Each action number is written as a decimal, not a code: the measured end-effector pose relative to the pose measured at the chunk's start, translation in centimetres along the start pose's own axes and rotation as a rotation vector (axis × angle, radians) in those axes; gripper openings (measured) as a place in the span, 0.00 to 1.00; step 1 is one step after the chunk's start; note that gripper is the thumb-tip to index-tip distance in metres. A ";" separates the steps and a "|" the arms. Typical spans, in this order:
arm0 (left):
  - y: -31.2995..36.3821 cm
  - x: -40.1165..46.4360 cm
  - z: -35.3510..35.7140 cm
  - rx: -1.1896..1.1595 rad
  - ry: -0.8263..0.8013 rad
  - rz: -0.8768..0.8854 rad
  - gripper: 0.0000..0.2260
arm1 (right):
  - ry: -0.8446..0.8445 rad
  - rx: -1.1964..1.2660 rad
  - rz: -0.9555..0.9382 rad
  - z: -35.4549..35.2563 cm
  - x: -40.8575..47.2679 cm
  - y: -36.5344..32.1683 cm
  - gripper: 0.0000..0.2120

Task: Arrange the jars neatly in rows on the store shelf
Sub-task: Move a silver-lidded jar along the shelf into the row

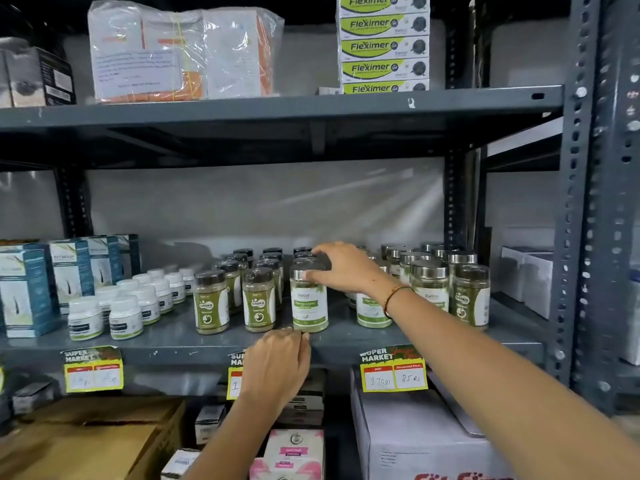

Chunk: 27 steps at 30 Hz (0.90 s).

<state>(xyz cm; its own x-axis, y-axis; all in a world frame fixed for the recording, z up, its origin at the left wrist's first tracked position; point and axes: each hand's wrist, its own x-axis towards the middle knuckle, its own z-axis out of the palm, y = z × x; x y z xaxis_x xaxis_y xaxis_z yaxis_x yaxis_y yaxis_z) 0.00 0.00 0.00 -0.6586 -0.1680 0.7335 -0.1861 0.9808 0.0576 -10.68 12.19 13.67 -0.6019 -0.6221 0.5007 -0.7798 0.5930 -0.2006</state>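
Note:
A glass jar of green powder with a silver lid and a white and green label (309, 304) stands upright at the front of the grey shelf (173, 341). My right hand (346, 266) grips its lid from the right. My left hand (280, 362) is at the shelf edge below, fingertips touching the jar's base. Left of it stand rows of dark-lidded powder jars (258, 299). More silver-lidded jars (429, 282) stand to the right, partly hidden behind my right forearm.
Small white bottles (124, 315) and blue boxes (24, 289) fill the shelf's left. Yellow price tags (393, 370) hang on the shelf edge. Cartons and boxes (86, 441) sit on the level below. The upper shelf carries green boxes (382, 46) and a wrapped bundle (180, 53).

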 end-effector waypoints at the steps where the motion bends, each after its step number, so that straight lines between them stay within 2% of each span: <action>1: 0.0 0.0 0.2 -0.007 0.011 -0.002 0.16 | -0.025 -0.015 0.005 0.3 0.3 -0.1 0.36; 4: 0.3 0.0 0.5 -0.014 -0.023 -0.032 0.17 | -0.085 -0.093 0.052 1.2 0.9 -0.7 0.40; 7: 0.2 -0.1 1.3 -0.032 -0.014 -0.041 0.20 | -0.093 -0.077 0.072 2.1 1.8 -0.5 0.37; 10: 0.3 0.0 2.1 -0.036 -0.014 -0.068 0.23 | -0.060 -0.007 0.085 2.5 2.1 -0.3 0.32; 13: 0.3 -0.1 2.1 -0.028 -0.010 -0.063 0.22 | -0.027 0.023 0.090 2.6 2.2 -0.2 0.29; 20: 0.5 -0.4 1.5 -0.002 -0.020 -0.058 0.19 | 0.050 0.020 0.051 -0.9 0.7 -0.6 0.28; 22: 0.6 -0.5 1.4 0.008 -0.030 -0.065 0.19 | 0.082 0.026 0.050 -2.9 -0.1 -0.6 0.29; 24: 0.6 -0.6 1.3 0.011 -0.037 -0.068 0.19 | 0.120 0.033 0.057 -5.3 -1.1 -0.3 0.35; 27: 0.7 -0.7 1.2 0.000 -0.039 -0.067 0.18 | 0.116 0.142 0.115 -9.1 -3.1 0.8 0.39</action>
<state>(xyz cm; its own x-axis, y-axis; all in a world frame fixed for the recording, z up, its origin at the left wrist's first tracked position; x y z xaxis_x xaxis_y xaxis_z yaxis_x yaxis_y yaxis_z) -0.50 0.67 -1.27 -0.6728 -0.2372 0.7008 -0.2311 0.9672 0.1055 -7.86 19.26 19.59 -0.6711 -0.4866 0.5593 -0.7283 0.5735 -0.3750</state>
